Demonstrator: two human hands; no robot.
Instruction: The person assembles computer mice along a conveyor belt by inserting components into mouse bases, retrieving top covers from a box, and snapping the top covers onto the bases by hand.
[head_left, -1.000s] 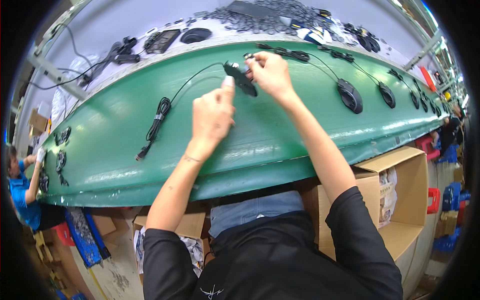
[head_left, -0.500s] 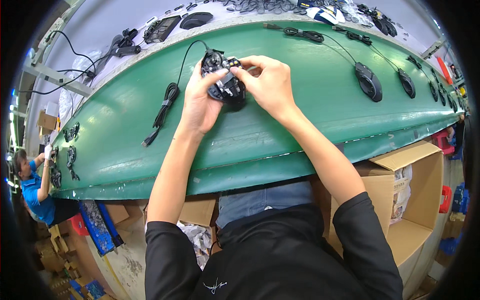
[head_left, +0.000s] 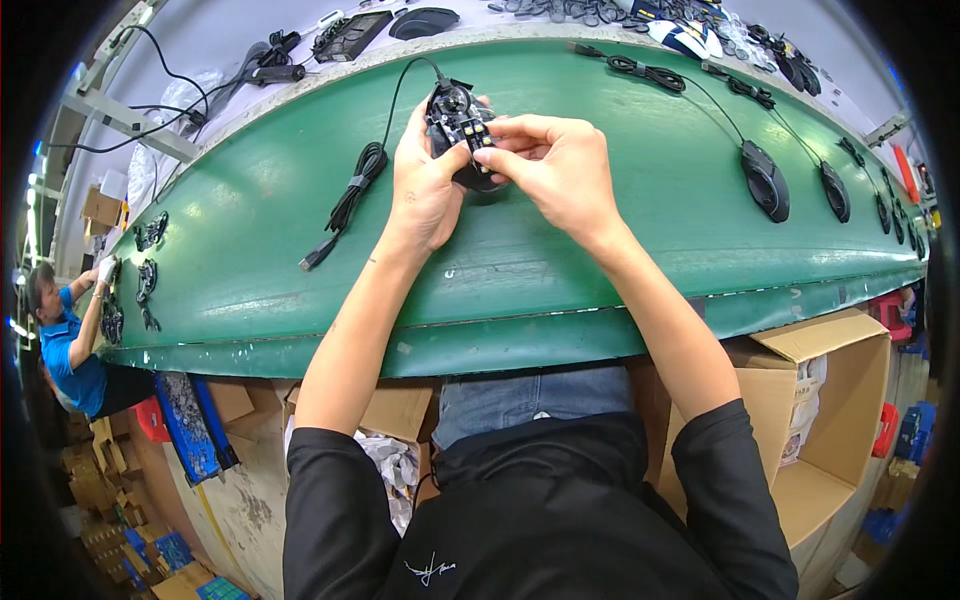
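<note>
My left hand (head_left: 425, 195) is closed around an opened black computer mouse (head_left: 452, 103), its inner parts facing up and its thumb pressing near the lower part. A small dark board with pale squares (head_left: 474, 130) stands along the mouse's right side. The thumb and forefinger of my right hand (head_left: 570, 175) pinch at that board's edge; the exact contact is partly hidden by the fingertips. From the mouse's top end a thin black cable runs left to a tied cable bundle (head_left: 358, 190) with a USB plug, lying on the green belt (head_left: 540, 255).
Finished-looking corded mice (head_left: 765, 180) lie in a row to the right. Loose dark parts (head_left: 148, 285) lie at the left, near a co-worker in a blue shirt (head_left: 75, 350). A shelf (head_left: 470, 32) with parts runs behind. An open cardboard box (head_left: 845, 420) stands at lower right.
The whole view has shifted a little. My left thumb sits lower on the mouse, and the board with pale squares shows more fully beside my right fingertips. Both hands remain on the mouse.
</note>
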